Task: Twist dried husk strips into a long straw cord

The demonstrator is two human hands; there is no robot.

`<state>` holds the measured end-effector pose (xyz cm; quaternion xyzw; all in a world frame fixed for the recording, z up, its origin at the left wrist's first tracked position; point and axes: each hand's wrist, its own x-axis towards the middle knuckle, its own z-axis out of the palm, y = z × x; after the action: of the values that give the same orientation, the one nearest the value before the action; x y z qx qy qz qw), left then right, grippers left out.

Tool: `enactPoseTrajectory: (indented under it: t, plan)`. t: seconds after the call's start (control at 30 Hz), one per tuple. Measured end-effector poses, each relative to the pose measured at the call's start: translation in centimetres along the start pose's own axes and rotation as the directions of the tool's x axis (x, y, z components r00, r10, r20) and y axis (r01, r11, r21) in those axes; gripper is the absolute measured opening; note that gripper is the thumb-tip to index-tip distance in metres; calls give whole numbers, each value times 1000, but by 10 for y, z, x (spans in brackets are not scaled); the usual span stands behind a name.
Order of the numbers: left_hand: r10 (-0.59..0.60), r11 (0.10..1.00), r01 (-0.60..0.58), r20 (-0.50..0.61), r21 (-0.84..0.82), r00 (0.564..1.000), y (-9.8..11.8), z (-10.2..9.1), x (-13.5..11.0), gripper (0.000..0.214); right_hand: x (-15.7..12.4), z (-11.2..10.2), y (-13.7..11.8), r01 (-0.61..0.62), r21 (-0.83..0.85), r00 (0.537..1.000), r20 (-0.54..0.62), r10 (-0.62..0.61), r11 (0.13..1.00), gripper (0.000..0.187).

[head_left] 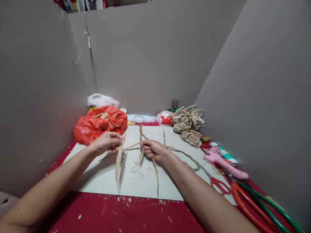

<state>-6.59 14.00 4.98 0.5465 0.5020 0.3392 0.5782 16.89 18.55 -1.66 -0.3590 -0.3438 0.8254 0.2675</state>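
Note:
Pinched in the fingers of my left hand (109, 142) is a pale, flat strip of dried leaf (119, 160), which hangs down over the white board (97, 178). My right hand (153, 150) is closed around a branching bundle of dry fibre strands (141, 132) near the middle of the board. From that fist thin strands reach up, left and down, and a twisted cord (187, 154) runs out to the right beyond the wrist. The fingers hide where the strands meet.
A red plastic bag (87, 129) with dried strips lies back left. Coiled twine bundles (191, 134) sit back right. Along the right edge are a pink glue gun (225, 164), red-handled scissors (220, 186) and larger orange-and-green handles (247, 205). Grey walls enclose the table.

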Motion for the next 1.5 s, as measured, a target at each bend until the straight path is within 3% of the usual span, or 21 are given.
enactPoseTrajectory:
  t: [0.13, 0.27, 0.47, 0.67, 0.9, 1.17, 1.5]
  plan:
    - [-61, 996, 64, 44, -69, 997, -18, 36, 36, 20, 0, 2, 0, 25, -67, 1000, 19, -24, 997, 14]
    - [-72, 993, 78, 63, -85, 995, -29, 50, 52, 21, 0, 5, 1, 57, -117, 998, 36, -53, 992, 17]
    - [-80, 985, 91, 83, -145, 993, -29, 56, 54, 23, -4, 12, 2, 131, -253, 988, -46, -147, 959, 27]
    - [-129, 979, 143, 100, -145, 987, -29, 59, 56, 19, -4, 11, 3, 168, -256, 982, -44, -185, 952, 24]
    - [-103, 978, 113, 64, -176, 993, -33, 62, 60, 14, -1, 10, 7, 224, -253, 968, -54, -244, 941, 22]
    - [92, 989, -99, -68, -108, 993, -39, 69, 53, 25, 1, 10, 8, 236, -255, 968, -19, -249, 938, 23]
    - [114, 980, -128, -96, -154, 989, -33, 69, 49, 27, 0, 12, 6, 263, -175, 964, 0, -268, 949, 29]
